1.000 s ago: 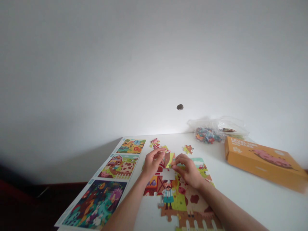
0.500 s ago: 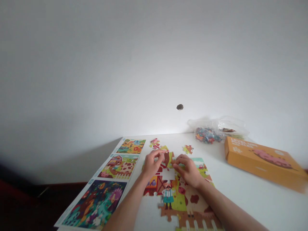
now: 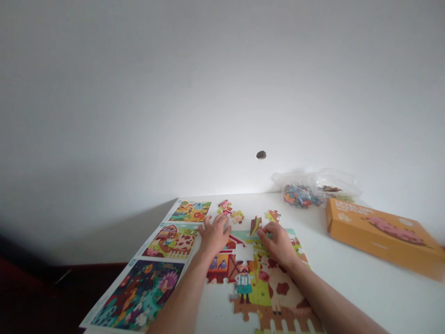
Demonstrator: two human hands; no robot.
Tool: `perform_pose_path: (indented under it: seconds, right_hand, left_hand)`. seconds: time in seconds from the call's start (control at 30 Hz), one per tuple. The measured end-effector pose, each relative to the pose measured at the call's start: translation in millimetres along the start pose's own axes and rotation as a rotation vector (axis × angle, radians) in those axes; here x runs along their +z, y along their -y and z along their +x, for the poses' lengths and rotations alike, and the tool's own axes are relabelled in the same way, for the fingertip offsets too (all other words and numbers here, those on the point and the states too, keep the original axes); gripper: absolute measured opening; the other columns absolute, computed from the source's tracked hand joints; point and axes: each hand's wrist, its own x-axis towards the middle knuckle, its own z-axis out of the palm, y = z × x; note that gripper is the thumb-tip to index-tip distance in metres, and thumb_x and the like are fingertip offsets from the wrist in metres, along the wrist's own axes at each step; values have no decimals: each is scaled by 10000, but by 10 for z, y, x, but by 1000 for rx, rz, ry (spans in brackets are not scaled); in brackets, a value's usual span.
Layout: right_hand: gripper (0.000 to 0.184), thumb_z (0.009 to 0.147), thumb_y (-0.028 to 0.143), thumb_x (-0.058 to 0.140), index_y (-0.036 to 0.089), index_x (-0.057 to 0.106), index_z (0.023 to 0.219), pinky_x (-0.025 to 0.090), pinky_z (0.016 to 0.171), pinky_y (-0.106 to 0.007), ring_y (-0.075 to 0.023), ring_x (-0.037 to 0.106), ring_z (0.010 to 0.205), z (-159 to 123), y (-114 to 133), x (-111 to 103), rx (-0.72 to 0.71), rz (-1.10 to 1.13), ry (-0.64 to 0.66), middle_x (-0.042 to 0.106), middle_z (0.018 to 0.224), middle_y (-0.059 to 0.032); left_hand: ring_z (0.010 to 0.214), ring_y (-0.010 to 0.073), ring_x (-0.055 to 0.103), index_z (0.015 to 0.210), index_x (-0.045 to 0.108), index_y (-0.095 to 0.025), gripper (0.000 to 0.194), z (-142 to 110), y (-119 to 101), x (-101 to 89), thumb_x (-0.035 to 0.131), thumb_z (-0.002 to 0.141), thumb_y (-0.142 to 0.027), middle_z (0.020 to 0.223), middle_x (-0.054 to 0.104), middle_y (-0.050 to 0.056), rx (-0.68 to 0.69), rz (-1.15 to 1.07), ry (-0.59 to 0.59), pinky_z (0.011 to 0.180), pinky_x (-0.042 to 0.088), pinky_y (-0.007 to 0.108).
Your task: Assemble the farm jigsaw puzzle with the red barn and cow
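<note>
View: head, looking forward and down.
Left hand: left hand [image 3: 214, 235], fingers spread apart, palm down over the upper-left edge of the puzzle; holds nothing visible.
Right hand: right hand [image 3: 278, 245], fingers close together at the puzzle's upper edge; cannot tell whether they grip anything.
Main item: brown-and-yellow cardboard jigsaw piece [image 3: 256, 225], between the hands, just beside the right index finger; contact unclear.
Axis: long axis runs roughly away from the person, leaning slightly right.
Handling: judged light, thin and stiff; best pinched by its edges.
Assembly: multicoloured cardboard farm jigsaw puzzle [image 3: 274, 297], part-built, with a white gap [image 3: 244, 253] below the hands.
Nearby: small loose jigsaw pieces [image 3: 225, 207] lie beyond the left hand.
Rest: printed three-panel picture sheet [image 3: 139, 294] at left; clear plastic bag of pieces [image 3: 318, 183] and orange cardboard box [image 3: 384, 236] at right, on a white table [image 3: 378, 287].
</note>
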Motion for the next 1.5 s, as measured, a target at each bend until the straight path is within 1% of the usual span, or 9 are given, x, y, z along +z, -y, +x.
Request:
perform_pose_path:
  seconds: [0.33,0.43,0.53,0.73,0.9,1.0,1.17,1.43,1.5]
  right_hand:
    - [315,893,408,528,191,659,706,430,775,-314,-222,625,834,14,-25,14,11,-27,1,685,805,-50]
    - [314,893,405,524,192,650,700,426,765,-312,-218,623,822,13,-25,17,14,-29,-2,682,802,-47]
    - [311,892,404,524,190,660,711,428,771,-314,-222,623,836,8,-30,13,17,-33,5,685,812,-52]
    - [319,894,411,519,191,655,706,435,769,-316,-224,619,829,4,-17,2,16,-41,8,680,809,-53]
    - [299,886,395,534,196,658,701,439,765,-310,-224,626,820,9,-24,7,7,-47,6,688,804,-50]
    - [279,882,379,546,197,656,703,435,755,-304,-221,621,815,8,-25,6,10,-67,7,688,799,-48]
    - [250,883,339,544,194,646,708,427,758,-301,-214,611,816,8,-27,11,10,-71,16,681,814,-50]
    - [240,875,334,541,199,655,713,433,750,-307,-214,610,804,11,-60,18,-1,-78,16,682,806,-48]
    - [254,879,352,539,199,659,715,436,751,-312,-219,611,810,11,-55,15,0,-76,20,686,812,-55]
  left_hand:
    - [1190,329,461,1116,715,-348,297,24,-47,-30,561,869,-290,1284,658,12,62,-32,-53,1034,318,552]
    - [1255,361,414,1179,691,-342,336,37,-35,-15,547,877,-312,1390,588,11,34,-13,-58,1029,319,571]
    - [1326,408,341,1279,631,-347,408,42,-18,-8,531,884,-340,1465,523,14,7,0,-18,1025,296,626]
    - [1255,367,420,1251,651,-331,383,32,-27,-45,533,887,-341,1356,602,52,-3,34,-43,1027,319,576]
    - [1346,420,310,1351,576,-360,473,36,-20,-34,533,880,-374,1491,487,49,-19,29,-3,1024,280,655]
    - [1340,420,310,1361,566,-362,479,35,-10,-22,522,884,-382,1456,523,61,-19,26,5,1024,261,671]
    - [1261,399,374,1319,602,-345,447,26,-12,-39,540,878,-394,1364,574,80,0,53,-36,1008,296,619]
    - [1223,376,392,1303,605,-421,417,9,-32,-79,547,892,-395,1309,557,98,1,77,-16,985,310,583]
    - [1206,370,404,1285,626,-407,401,5,-33,-80,549,891,-400,1300,553,107,5,83,-16,984,315,570]
